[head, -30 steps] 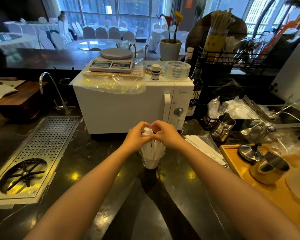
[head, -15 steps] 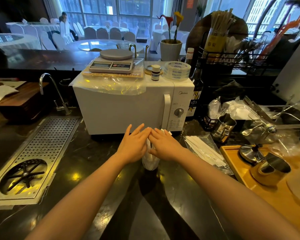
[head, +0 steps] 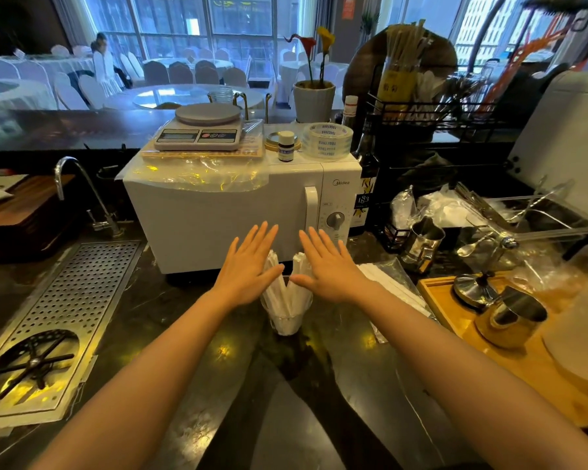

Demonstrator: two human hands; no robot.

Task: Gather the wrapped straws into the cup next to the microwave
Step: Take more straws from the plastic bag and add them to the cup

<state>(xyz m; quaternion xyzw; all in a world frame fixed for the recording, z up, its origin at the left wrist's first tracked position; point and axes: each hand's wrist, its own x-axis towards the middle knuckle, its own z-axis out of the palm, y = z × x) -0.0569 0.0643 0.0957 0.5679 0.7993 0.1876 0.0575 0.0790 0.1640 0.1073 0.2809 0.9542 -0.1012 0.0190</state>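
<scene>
We note both hands flat and fully open over the cup (head: 286,312), holding nothing. The cup stands on the dark bench (head: 190,334) just near of the microwave (head: 218,212). The wrapped straws (head: 287,286) stand in it, long axes near upright, splayed into a left and a right bunch. The left hand (head: 248,266) touches or nearly touches the left bunch, the right hand (head: 330,266) the right bunch; neither grip is closed. More white wrapped straws in a clear bag (head: 392,286) lie flat on the bench just right of the cup, running near-to-far. We judge the right hand nearer these, so any further pick falls to it.
</scene>
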